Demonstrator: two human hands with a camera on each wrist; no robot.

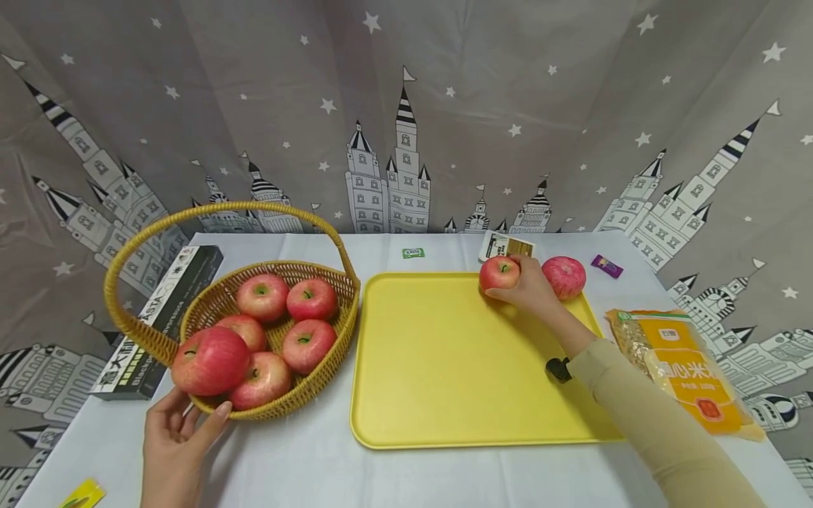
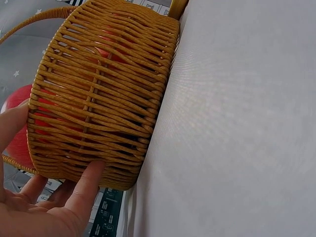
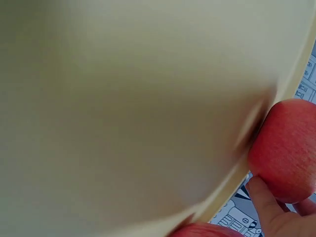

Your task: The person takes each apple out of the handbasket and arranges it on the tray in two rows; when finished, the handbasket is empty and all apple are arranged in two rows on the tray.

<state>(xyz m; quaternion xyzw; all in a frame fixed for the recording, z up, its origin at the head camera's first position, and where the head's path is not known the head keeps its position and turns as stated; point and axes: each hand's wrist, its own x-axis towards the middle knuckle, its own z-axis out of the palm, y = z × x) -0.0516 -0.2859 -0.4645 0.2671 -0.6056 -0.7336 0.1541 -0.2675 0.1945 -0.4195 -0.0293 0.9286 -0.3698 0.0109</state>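
My right arm reaches from the near right corner across the yellow tray (image 1: 457, 360), the pale sleeve (image 1: 654, 416) slanting inward and a small black device (image 1: 559, 370) sitting at my wrist. At the far edge, my right hand (image 1: 528, 286), its back turned upward, is clamped on a red apple (image 1: 499, 273), thumb on the near side. The apple is over the tray's far rim; whether it bears on the rim I cannot tell. A second apple (image 1: 564, 277) sits at the tray's far right corner, just beside my knuckles, and a white-and-gold card (image 1: 506, 245) lies just behind the gripped fruit.

To the left, my left hand (image 1: 171, 455) comes up from the near edge to the wicker basket (image 2: 123, 84), thumb and fingers apart. The wrist view shows one digit at the rim and another fingertip laid against the woven wall, the remaining fingers bent behind. Six apples (image 1: 262, 298) fill the basket, the largest resting above the rim beside that hand. The basket stands upright on the white cloth (image 1: 305, 466), between a black-and-white box (image 1: 159, 317) and the tray.
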